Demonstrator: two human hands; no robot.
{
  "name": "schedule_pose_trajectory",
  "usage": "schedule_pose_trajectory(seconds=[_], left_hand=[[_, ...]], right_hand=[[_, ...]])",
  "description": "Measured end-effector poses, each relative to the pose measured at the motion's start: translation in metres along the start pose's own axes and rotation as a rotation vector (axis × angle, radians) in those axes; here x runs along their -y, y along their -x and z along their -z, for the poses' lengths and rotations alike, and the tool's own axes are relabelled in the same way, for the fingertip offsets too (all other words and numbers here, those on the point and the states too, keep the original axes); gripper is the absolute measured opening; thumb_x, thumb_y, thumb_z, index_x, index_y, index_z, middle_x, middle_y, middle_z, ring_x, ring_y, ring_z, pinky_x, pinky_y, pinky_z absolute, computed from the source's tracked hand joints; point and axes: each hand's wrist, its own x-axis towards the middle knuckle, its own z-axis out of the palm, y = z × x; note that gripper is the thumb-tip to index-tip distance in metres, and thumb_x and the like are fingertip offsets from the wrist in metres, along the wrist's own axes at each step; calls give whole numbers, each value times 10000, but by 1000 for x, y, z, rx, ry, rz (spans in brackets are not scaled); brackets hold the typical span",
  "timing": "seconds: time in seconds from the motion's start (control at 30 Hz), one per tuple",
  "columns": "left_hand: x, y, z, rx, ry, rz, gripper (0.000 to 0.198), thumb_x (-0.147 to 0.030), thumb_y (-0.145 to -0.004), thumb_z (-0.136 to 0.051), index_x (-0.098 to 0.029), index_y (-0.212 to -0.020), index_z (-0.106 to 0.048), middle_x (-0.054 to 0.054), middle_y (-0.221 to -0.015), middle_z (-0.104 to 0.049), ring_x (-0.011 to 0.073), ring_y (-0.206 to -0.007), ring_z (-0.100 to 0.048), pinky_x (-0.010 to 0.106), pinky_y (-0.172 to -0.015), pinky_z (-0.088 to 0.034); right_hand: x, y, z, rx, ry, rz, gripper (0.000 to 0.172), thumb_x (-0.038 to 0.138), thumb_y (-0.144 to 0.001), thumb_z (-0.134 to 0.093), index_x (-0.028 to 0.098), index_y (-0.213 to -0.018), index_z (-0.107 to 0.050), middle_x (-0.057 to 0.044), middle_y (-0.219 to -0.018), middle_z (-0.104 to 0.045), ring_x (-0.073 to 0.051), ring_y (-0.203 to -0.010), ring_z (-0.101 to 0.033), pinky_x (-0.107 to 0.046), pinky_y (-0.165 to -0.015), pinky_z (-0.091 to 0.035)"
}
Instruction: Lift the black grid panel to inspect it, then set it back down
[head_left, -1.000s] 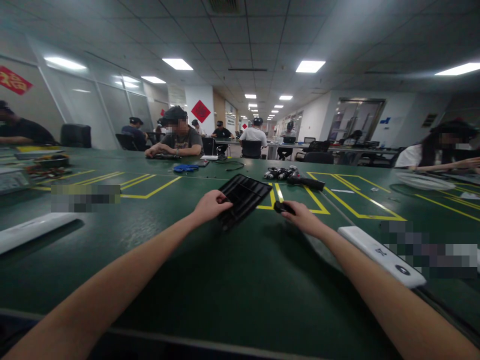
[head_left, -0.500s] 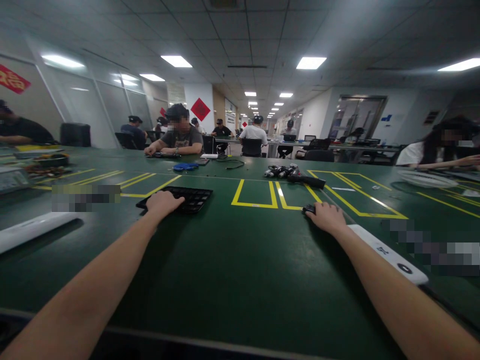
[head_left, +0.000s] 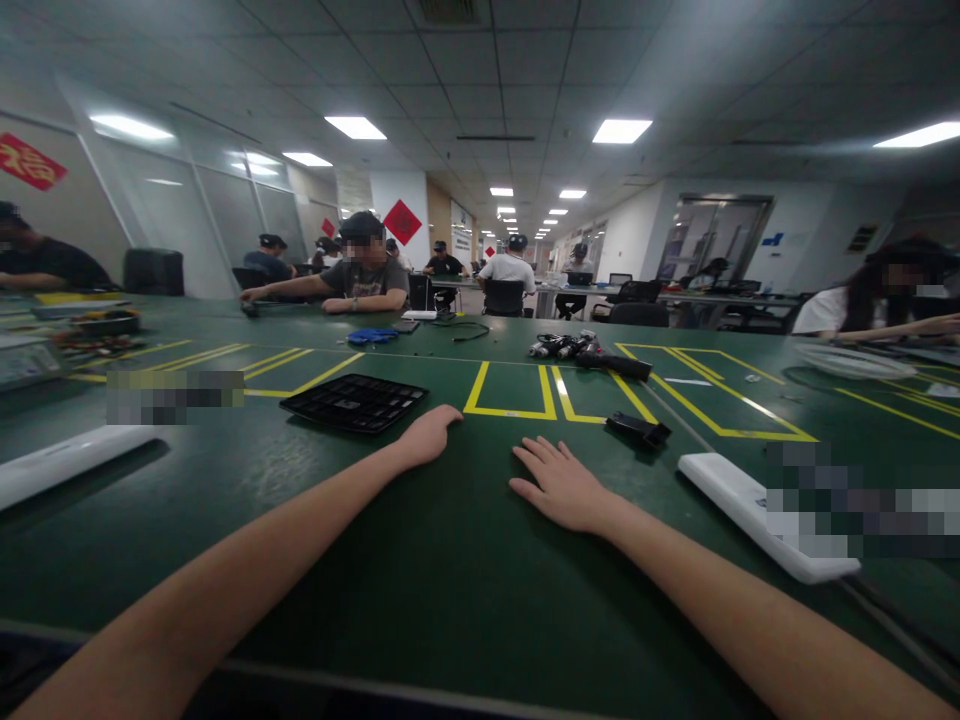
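Blk panel [head_left: 356,403] & blk part [head_left: 636,430] now released on tbl [head_left: 450,570]; L hand [head_left: 429,437] half-curled, R hand [head_left: 564,488] spread, both freed, nothing held.

Yellow tape [head_left: 510,413] marks out boxes on the green desk [head_left: 450,600], just beyond the left hand [head_left: 430,436] and right hand [head_left: 562,485]. Farther out from the right one I see a pile of silver-and-black parts [head_left: 559,345], a black tube [head_left: 622,367] beside it. To that hand's right lies a white power strip [head_left: 720,490], its cord [head_left: 889,615] trailing off. Well left of the left hand there's a long white bar [head_left: 75,458]. Beyond that hand sits something blue [head_left: 371,336], with a thin cable [head_left: 476,327] to its right. Past these, a person [head_left: 367,275] in dark grey stretches out one arm; behind hangs a red diamond poster [head_left: 403,222].
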Motion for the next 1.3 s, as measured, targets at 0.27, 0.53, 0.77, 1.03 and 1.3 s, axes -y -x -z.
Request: schedule_pose_trajectory(seconds=[0.27,0.53,0.77,1.03,1.3], left_hand=[[-66,35,9,-128,-112,-231,416,-361,-854,-386,-141,-1190,-493,113,-1326,-428,224,-1258,-325,420,-1054,-212],[-109,63,8,137,23,-430,420,-408,-874,-349,-181,-1194,-497,86,-1282,-480,201,-1179,-428,341,-971,-331],[-80,46,19,-15,-109,-337,319,-297,-878,-350,-148,-1073,-554,101,-1119,-556,205,-996,-519,346,-870,-390],[3,15,26,-36,-216,151,220,-159,-810,-402,-111,-873,-607,162,-932,-567,269,-926,-532,388,-791,-412],[11,7,31,-183,329,358,91,-145,-706,-519,-152,-618,-544,82,-759,-592,226,-870,-574,344,-810,-419]], right_hand=[[-7,-4,1,-54,42,67,551,515,-865,-251,207,-1301,-388,-92,-1389,-351,-264,-1284,-275,-484,-1035,-203],[-84,3,37,-399,481,-374,474,240,-825,-401,139,-1287,-374,-140,-1366,-354,-321,-1272,-238,-513,-1011,-168],[-116,10,32,-153,434,-664,397,396,-835,-355,121,-1079,-506,-177,-1128,-539,-344,-1051,-475,-514,-831,-350],[-115,7,31,-171,396,-669,375,368,-835,-352,118,-1077,-491,-194,-1119,-521,-338,-1049,-471,-465,-779,-391],[-116,8,31,-164,405,-670,382,374,-834,-349,122,-1083,-491,-184,-1113,-525,-342,-1041,-472,-466,-782,-395]])
